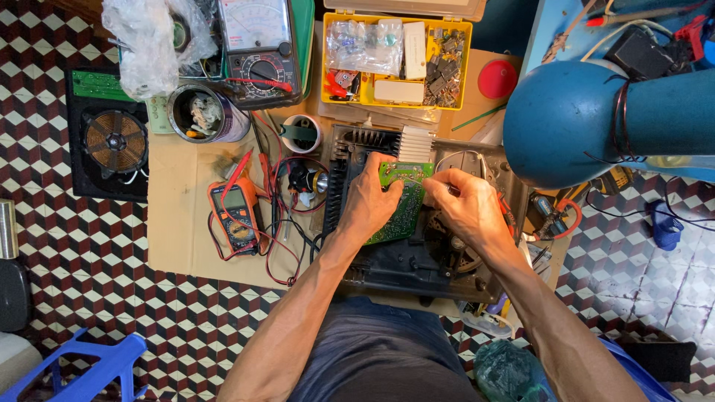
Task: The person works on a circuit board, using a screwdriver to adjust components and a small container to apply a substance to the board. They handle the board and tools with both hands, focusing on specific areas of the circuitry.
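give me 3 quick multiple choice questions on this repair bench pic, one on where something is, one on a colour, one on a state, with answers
1. Where does the orange multimeter lie?
A. On the cardboard, left of the hands
B. Inside the yellow parts box
C. On the blue stool

2. What colour is the circuit board?
A. Red
B. Green
C. White

3. What state is the yellow parts box in?
A. Lid shut
B. Lid open
C. Upside down

Answers:
1 A, it rests on the cardboard sheet beside the left hand.
2 B, the board between the left hand and the right hand is green.
3 B, its compartments and contents are exposed.
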